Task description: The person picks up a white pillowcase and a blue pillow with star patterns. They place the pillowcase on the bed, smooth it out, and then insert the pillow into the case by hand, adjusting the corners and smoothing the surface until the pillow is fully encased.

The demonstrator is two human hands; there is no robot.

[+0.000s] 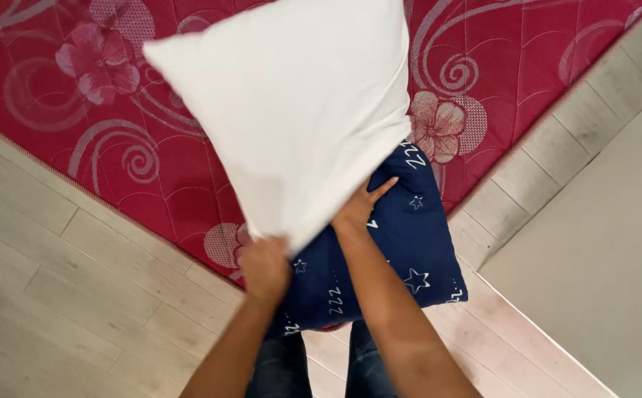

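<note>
1. White pillow (291, 110): left hand (263, 267) fingers clench its lower corner; right hand (359, 208) fingers press its underside, spread.
2. It hangs above a navy star-print pillowcase (402, 250).
3. Keep the corner pinched firmly over the red mattress (63, 96).

Left hand (264, 267) grips the lower corner of a white pillow (291, 110), held tilted above a red floral mattress (78, 96). Right hand (361, 206) presses flat against the pillow's lower edge. A navy star-patterned pillowcase (402, 250) hangs beneath both hands. Pale wood-plank floor (56, 295) surrounds the mattress.
</note>
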